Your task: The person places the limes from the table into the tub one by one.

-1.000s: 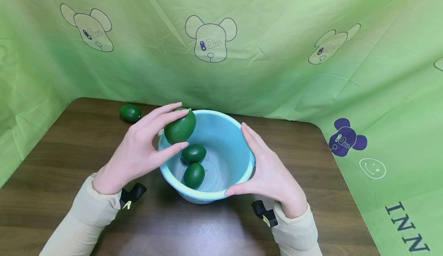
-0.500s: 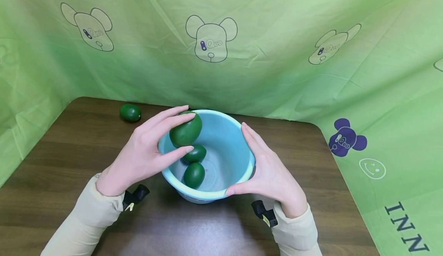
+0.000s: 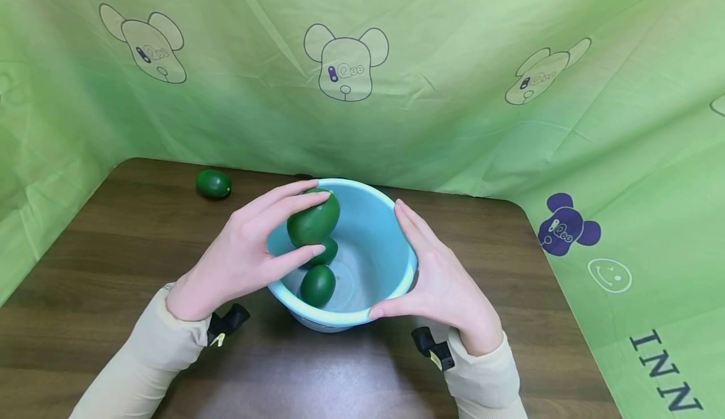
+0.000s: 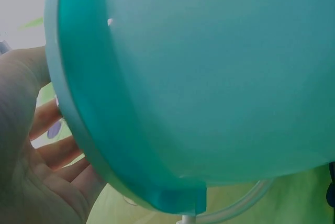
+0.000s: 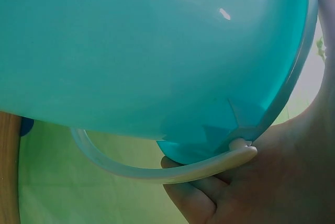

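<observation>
My left hand [image 3: 243,249] reaches over the left rim of a light blue bucket [image 3: 374,249]. Between its thumb and fingers it grips a large, smooth, dark green fruit [image 3: 313,219], held above the bucket's inside. Two smaller green fruits lie on the bucket floor: the front one [image 3: 318,285] shows whole, and the one behind [image 3: 325,252] is partly covered by the left thumb and the held fruit. At the right, my right hand [image 3: 447,280] grips the rim, thumb in front and fingers behind. In the right wrist view a pale handle [image 5: 157,174] hangs below the rim.
Another small green fruit [image 3: 213,184] lies on the brown wooden table [image 3: 113,268] at the back left. A green printed cloth [image 3: 442,92] hangs close behind the table and along both sides.
My left hand has moved right and slightly toward me with the large green fruit, from above the left rim to over the bucket's inside. The right hand stays in place.
</observation>
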`<action>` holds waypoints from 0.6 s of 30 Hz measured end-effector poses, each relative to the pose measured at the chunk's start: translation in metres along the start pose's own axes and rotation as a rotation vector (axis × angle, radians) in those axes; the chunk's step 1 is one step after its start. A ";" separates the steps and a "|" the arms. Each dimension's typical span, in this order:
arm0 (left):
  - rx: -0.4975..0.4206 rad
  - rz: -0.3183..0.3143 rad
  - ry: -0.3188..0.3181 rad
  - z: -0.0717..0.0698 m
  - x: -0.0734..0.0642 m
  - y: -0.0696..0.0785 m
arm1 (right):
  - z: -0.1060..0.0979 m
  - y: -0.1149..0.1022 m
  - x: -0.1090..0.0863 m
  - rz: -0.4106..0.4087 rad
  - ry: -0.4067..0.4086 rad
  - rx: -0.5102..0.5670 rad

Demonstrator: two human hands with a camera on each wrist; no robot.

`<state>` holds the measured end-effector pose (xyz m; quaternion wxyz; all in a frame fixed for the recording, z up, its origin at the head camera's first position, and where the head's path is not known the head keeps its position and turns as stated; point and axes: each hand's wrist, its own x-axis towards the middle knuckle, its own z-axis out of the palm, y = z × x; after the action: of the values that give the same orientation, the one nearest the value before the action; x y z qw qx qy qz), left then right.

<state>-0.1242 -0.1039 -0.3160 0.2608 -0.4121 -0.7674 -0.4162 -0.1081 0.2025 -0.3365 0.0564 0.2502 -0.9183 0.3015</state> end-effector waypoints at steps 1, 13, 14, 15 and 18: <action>-0.002 0.001 -0.004 0.001 0.000 -0.001 | 0.000 0.000 0.000 0.000 0.001 -0.001; -0.033 0.034 -0.022 0.007 0.002 0.002 | 0.000 0.000 0.000 -0.001 -0.002 -0.005; -0.033 0.035 -0.024 0.007 0.002 0.002 | 0.000 0.000 0.000 -0.001 -0.002 -0.005; -0.034 0.036 -0.027 0.008 0.002 0.002 | 0.000 0.000 0.000 0.000 -0.002 -0.004; -0.036 0.041 -0.034 0.010 0.001 0.002 | 0.000 0.000 0.000 0.000 -0.003 -0.003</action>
<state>-0.1239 -0.0941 -0.3192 0.2490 -0.4394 -0.7555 -0.4174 -0.1079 0.2024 -0.3364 0.0555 0.2504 -0.9189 0.2997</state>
